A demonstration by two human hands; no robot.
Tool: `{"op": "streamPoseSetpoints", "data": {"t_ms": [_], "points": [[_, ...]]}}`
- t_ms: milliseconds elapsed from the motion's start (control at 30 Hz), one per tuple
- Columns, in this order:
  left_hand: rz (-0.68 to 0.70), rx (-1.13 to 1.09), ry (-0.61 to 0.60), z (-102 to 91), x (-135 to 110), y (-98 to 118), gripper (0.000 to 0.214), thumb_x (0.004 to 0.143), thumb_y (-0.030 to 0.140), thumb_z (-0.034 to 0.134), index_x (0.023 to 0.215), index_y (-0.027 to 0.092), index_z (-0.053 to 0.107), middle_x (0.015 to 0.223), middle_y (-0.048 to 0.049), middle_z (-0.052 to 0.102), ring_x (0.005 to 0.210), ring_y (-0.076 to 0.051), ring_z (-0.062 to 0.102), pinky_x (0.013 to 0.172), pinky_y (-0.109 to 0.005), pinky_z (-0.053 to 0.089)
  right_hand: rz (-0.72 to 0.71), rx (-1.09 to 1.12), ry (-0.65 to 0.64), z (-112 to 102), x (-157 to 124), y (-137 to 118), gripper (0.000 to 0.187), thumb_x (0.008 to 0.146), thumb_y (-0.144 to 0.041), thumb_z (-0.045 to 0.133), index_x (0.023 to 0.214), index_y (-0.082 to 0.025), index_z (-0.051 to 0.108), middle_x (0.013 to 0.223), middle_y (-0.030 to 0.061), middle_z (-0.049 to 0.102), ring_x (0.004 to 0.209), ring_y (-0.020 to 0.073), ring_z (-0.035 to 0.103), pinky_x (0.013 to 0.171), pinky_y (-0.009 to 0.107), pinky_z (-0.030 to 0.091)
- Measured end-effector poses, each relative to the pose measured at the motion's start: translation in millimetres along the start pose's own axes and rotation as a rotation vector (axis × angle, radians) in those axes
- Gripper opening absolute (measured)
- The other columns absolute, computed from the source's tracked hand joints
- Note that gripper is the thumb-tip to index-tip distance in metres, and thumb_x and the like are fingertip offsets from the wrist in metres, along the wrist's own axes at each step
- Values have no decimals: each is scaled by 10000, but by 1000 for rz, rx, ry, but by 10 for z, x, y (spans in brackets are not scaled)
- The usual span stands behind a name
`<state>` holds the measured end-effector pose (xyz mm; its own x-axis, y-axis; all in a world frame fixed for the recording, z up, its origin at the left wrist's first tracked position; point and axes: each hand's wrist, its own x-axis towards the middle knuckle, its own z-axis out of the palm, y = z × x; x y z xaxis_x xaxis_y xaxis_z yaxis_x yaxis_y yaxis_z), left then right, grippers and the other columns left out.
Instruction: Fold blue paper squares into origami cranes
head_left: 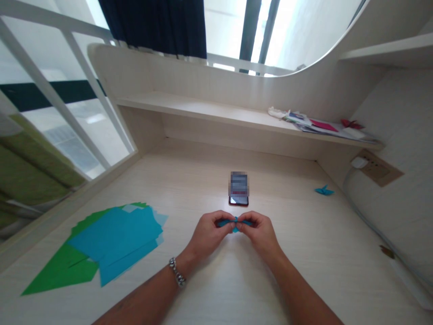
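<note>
Between my two hands is a small folded piece of blue paper [236,229], held just above the desk. My left hand [212,229] pinches its left side between thumb and fingers, and my right hand [260,228] pinches its right side the same way. The fingertips nearly meet at the paper's middle and hide part of the folds. A phone [238,189] lies on the desk just beyond my hands, its screen blurred out. Off to the right, a finished-looking blue paper figure [324,191] with pointed ends rests near the wall.
Blue paper sheets [118,234] overlap green ones [57,271] on the desk's left side. A shelf [203,110] crosses the back, bearing papers [324,126] at its right. A plug [359,162] sits in the wall socket [382,168], its cable [365,221] running down the right edge.
</note>
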<state>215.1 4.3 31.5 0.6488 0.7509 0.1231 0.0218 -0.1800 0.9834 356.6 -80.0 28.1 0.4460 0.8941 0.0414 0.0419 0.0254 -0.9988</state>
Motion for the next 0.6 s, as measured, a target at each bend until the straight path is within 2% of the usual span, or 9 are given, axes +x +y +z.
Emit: {"op": "streamPoseSetpoints", "data": {"t_ms": [400, 600], "points": [[-35, -33, -27, 2, 9, 18, 146, 733, 236, 668, 827, 129, 702, 781, -69, 710, 694, -167, 644, 662, -263, 514, 142, 105, -99, -20, -14, -16, 248, 658, -323, 752, 806, -145, 665, 692, 25, 682, 569, 137, 620, 562, 267, 513], [-63, -130, -84, -3, 1, 60, 127, 743, 227, 650, 812, 122, 671, 691, -43, 674, 592, -137, 612, 582, -245, 502, 158, 146, -78, -5, -39, -49, 262, 623, -337, 777, 777, -145, 689, 676, 28, 688, 559, 137, 625, 548, 254, 508]]}}
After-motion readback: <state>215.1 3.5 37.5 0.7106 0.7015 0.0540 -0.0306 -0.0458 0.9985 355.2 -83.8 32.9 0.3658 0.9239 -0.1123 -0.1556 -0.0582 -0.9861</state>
